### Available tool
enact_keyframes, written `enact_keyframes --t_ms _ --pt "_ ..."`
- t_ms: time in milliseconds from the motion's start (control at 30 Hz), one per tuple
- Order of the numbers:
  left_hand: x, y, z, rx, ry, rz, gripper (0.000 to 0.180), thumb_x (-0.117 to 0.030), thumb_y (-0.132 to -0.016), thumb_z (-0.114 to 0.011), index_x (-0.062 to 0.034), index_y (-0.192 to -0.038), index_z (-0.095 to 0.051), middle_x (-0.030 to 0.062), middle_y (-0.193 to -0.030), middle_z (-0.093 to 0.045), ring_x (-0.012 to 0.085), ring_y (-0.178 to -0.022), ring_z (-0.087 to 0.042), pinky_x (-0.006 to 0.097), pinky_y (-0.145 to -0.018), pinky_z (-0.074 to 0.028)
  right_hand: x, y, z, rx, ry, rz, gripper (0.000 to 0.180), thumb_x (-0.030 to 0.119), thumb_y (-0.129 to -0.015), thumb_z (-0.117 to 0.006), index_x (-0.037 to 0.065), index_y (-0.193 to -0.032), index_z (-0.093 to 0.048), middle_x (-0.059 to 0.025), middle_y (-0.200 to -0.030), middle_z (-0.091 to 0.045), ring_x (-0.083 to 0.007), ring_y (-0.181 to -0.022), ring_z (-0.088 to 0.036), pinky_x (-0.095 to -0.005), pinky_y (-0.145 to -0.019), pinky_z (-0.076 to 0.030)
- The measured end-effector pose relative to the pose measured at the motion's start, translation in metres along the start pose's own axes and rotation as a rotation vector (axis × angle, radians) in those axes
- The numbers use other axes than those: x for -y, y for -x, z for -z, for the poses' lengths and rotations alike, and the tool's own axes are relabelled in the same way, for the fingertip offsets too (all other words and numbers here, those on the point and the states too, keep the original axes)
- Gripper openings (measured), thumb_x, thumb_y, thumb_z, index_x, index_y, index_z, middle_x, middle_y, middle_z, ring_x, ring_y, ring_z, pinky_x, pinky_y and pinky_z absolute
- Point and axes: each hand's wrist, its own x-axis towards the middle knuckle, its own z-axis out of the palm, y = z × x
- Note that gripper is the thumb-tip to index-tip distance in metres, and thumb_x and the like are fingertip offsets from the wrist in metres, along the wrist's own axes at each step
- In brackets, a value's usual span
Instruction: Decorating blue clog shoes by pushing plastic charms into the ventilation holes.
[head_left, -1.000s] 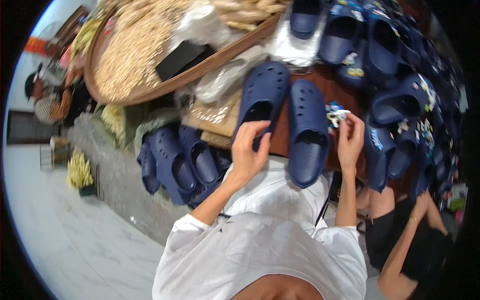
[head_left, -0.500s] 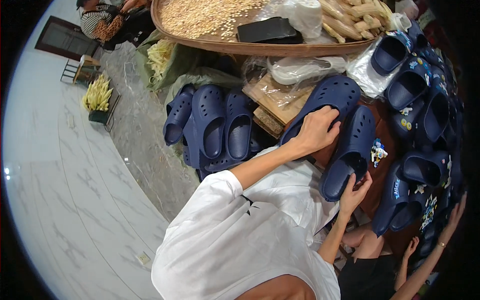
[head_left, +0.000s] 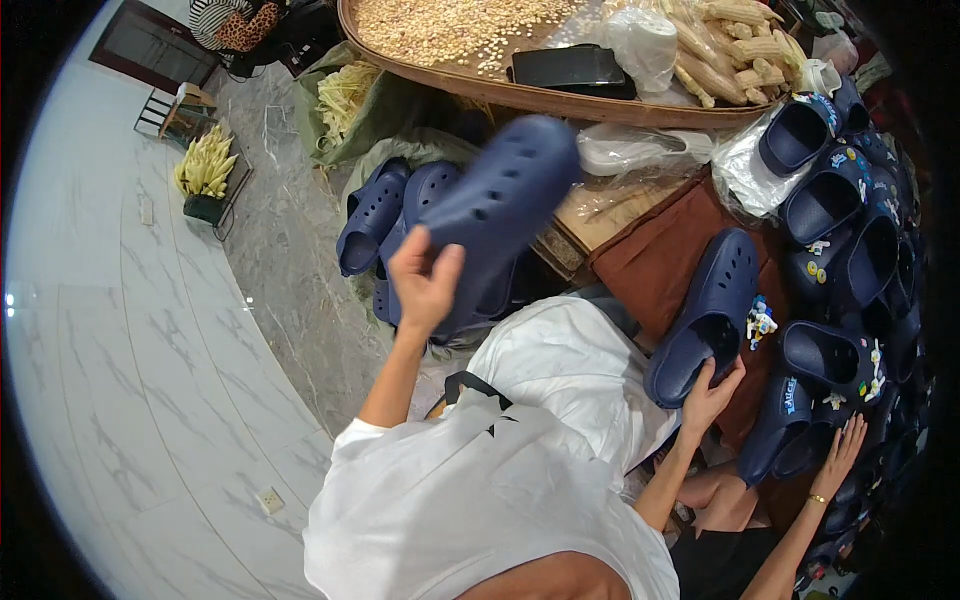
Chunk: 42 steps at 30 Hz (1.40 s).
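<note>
My left hand (head_left: 424, 281) is raised and grips a navy blue foam clog (head_left: 500, 205) by its heel, holding it in the air with the sole turned toward me. My right hand (head_left: 708, 392) rests on the heel of a second navy clog (head_left: 712, 310), which lies on a brown cloth (head_left: 655, 262) and carries a small coloured charm (head_left: 760, 322) on its side. My white shirt fills the lower middle of the view.
Several navy clogs (head_left: 372, 215) are piled behind my left hand. More clogs with charms (head_left: 840, 215) crowd the right. Another person's hand (head_left: 842, 452) with a bracelet reaches in at lower right. A large woven tray (head_left: 520, 95) holds kernels, corn cobs and a dark flat case.
My left hand has lifted the first clog off the cloth and swung it up and to the left. My right hand has moved onto the heel of the second clog.
</note>
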Motion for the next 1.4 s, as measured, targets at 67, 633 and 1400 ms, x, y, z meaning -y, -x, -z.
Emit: enact_keyframes --t_ms 67,633,1400 --pt "0.018 -0.004 0.026 -0.226 -0.052 -0.068 0.008 -0.004 -0.092 -0.064 0.0004 -0.098 -0.062 -0.0014 -0.087 -0.062 0.0042 -0.077 -0.055 0.021 -0.065 -0.045 0.000 0.001 -0.001 0.003 -0.006 -0.004 0.040 0.015 -0.096 -0.058 -0.003 -0.131 -0.046 -0.0216 -0.125 -0.055 -0.0338 -0.114 -0.054 -0.0405 -0.100 -0.040" --pt "0.186 -0.029 0.144 -0.529 -0.585 0.132 0.044 -0.024 -0.087 -0.069 0.0085 -0.115 -0.058 0.0226 -0.108 -0.068 0.0284 -0.100 -0.065 0.037 -0.089 -0.048 -0.004 0.002 -0.001 0.037 0.017 -0.035 0.039 0.017 -0.098 -0.055 -0.004 -0.129 -0.046 -0.0242 -0.125 -0.055 -0.0362 -0.117 -0.054 -0.0416 -0.102 -0.039" --pt "0.120 -0.019 0.073 -0.654 -0.727 -0.123 0.044 -0.010 -0.089 -0.064 -0.0037 -0.132 -0.053 0.0144 -0.126 -0.054 0.0260 -0.107 -0.056 0.037 -0.087 -0.048 0.041 -0.017 -0.015 0.030 -0.129 -0.064 0.035 0.009 -0.094 -0.050 -0.003 -0.126 -0.045 -0.0233 -0.116 -0.054 -0.0378 -0.106 -0.057 -0.0435 -0.095 -0.043"
